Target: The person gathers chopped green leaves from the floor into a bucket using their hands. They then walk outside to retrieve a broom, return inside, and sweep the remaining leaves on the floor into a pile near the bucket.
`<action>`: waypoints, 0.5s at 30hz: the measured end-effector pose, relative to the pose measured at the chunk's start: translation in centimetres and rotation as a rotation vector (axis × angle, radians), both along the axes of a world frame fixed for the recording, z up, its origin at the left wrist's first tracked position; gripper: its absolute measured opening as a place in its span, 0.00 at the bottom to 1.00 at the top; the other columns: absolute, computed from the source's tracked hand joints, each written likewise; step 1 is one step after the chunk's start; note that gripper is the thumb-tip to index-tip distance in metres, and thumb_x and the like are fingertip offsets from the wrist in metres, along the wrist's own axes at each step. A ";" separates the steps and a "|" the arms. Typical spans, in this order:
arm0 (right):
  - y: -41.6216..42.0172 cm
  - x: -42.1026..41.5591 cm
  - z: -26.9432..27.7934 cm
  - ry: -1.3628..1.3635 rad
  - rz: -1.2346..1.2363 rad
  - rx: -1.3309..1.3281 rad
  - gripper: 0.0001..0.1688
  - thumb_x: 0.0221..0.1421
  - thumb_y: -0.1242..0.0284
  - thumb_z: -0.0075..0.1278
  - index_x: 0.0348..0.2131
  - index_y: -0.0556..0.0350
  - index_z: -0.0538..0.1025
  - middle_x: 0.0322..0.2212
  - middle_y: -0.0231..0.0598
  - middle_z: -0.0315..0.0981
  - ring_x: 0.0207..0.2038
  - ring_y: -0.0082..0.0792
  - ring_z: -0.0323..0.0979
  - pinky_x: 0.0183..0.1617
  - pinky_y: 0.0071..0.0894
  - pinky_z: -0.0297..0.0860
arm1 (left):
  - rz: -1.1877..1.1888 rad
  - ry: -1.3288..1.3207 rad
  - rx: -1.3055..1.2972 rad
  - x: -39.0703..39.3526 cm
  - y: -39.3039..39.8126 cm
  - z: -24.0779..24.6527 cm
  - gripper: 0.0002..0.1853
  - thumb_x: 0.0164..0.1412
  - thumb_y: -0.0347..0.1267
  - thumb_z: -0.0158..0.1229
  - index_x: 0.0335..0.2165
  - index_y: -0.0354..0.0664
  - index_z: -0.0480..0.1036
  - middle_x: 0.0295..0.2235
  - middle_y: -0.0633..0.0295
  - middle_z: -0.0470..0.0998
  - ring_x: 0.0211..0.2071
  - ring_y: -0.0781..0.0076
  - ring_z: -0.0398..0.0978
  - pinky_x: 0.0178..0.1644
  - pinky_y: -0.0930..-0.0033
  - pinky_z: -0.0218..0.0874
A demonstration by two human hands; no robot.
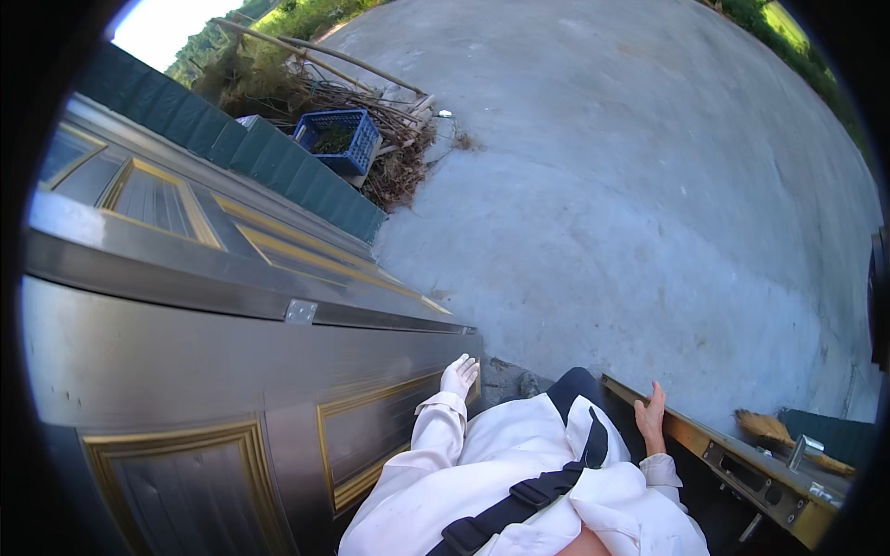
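Observation:
Two metal door leaves stand on either side of me. My left hand (459, 376) is held with its fingers extended in front of the left metal door leaf (361, 354), which has gold-coloured panel trim; whether it touches the door I cannot tell. At the edge of the right door leaf (737, 455), my right hand (651, 415) has its fingers apart, near or against that edge. A lock plate (744, 472) and a metal handle (805, 448) show farther along this leaf. Neither hand holds an object.
Grey concrete ground (612, 208) spreads beyond the doorway. A blue plastic crate (358, 142) stands by a pile of dry branches (400, 174) at the upper left, beside green corrugated sheeting (299, 167). A straw broom (765, 425) lies behind the right leaf.

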State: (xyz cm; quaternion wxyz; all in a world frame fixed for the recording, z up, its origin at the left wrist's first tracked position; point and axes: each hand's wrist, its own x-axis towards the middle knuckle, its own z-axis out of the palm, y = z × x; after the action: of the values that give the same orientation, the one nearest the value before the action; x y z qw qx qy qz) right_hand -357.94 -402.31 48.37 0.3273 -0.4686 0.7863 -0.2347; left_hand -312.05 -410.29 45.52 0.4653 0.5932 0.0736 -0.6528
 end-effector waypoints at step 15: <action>-22.8 -1.8 -2.2 -0.177 -0.429 0.210 0.31 0.40 0.71 0.47 0.48 0.60 0.62 0.45 0.53 0.63 0.45 0.44 0.64 0.48 0.37 0.61 | -0.358 -0.152 0.354 -0.9 -32.2 -8.8 0.23 0.58 0.41 0.37 0.52 0.48 0.56 0.51 0.65 0.62 0.52 0.67 0.61 0.51 0.64 0.56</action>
State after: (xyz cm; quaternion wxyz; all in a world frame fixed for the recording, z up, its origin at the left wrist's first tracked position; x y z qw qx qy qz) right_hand -359.75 -425.15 46.17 0.3845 -0.2321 0.8560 -0.2559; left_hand -313.00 -442.49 36.75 0.2357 0.7161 0.0454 -0.6554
